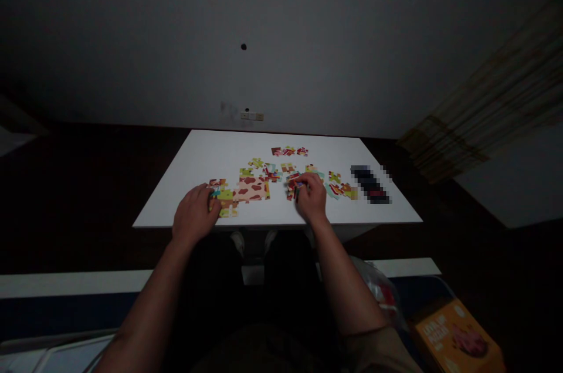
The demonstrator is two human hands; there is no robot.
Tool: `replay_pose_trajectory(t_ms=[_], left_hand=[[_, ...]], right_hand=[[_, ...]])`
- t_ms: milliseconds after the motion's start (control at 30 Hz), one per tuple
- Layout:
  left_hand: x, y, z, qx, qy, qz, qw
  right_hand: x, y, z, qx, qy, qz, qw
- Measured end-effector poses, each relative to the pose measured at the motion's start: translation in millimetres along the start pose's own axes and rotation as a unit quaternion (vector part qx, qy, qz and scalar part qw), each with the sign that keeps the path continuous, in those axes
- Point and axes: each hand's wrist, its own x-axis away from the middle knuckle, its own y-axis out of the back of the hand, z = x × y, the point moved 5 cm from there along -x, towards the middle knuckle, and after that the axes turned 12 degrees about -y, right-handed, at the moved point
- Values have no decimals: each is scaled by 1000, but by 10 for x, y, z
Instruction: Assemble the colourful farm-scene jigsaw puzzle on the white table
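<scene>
Your right hand (314, 196) is pinching a puzzle piece (299, 185) right of the spotted section (252, 190), your left hand (193, 212) resting unclenched leftward of it.

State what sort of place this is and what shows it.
Probably a dim room in a home: a yellowish striped fabric curtain hangs at the right, a pale rectangular socket strip sits on the plain grey wall, and colourful flat jigsaw pieces lie on a white rectangular table.
</scene>
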Motion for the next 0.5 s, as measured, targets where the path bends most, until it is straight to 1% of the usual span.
replay_pose_trajectory(t_ms=[67,167,267,333,400,467,500], left_hand=[[4,-13,5,1,5,3,1000],[10,-34,22,15,16,-2,1000],[9,-47,83,71,34,-21,997],[18,-27,177,137,69,-55,987],[48,19,312,208,122,-100,965],[98,80,462,249,175,-132,943],[122,115,532,251,192,-137,939]], right_hand=[[-36,101,-104,39,-16,6,999],[-67,206,-284,119,-27,45,991],[-66,270,-412,190,-32,66,979],[-73,291,-439,221,-34,63,973],[-116,293,-417,241,-38,45,969],[-210,239,-348,245,-31,37,968],[-279,177,-300,243,-21,44,969]])
